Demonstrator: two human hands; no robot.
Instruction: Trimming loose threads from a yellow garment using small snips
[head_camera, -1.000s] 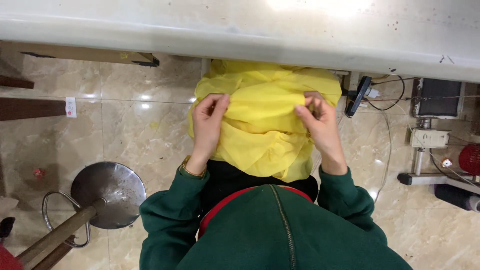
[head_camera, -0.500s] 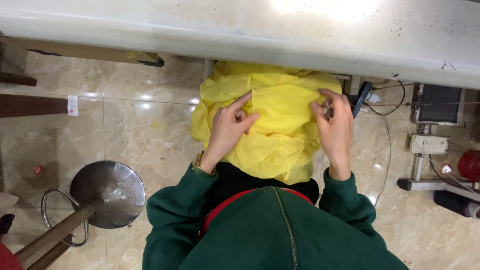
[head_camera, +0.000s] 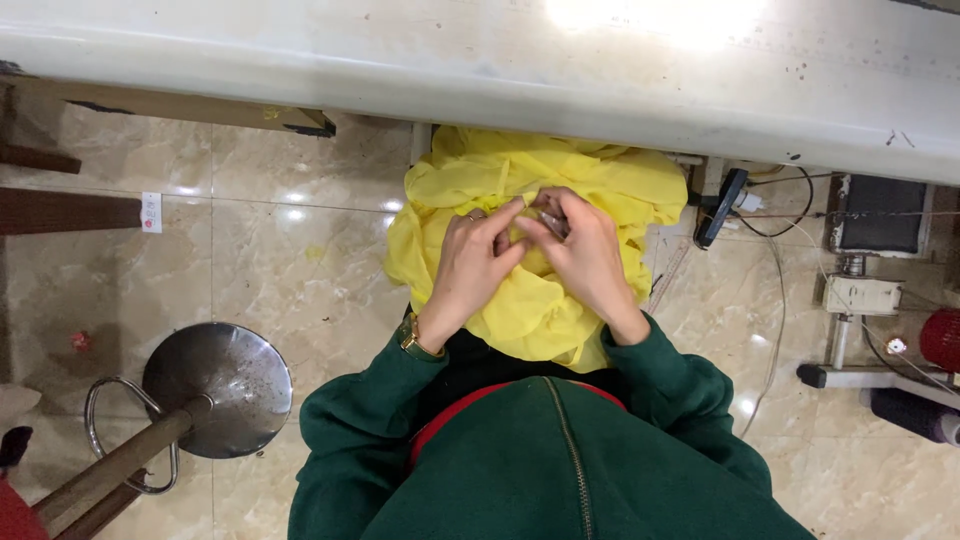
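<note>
Marble floor below a white table (head_camera: 300, 70); yellow cloth (head_camera: 520, 300) bunched mid-frame in the lap.
L hand (head_camera: 470, 265) & R hand (head_camera: 585, 255) both pinch a fold at centre; looks like mid-gathering, needs a firm, even grip.

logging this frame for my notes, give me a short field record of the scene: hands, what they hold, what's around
left hand: on the yellow fabric, fingers pinching it near the middle
right hand: meets the left hand, pinching the same spot
fabric: bunched in the lap, below the table edge
wrist: gold watch on the left
clothing: green jacket
floor: metal stool base to the left, red spool at far right
</note>
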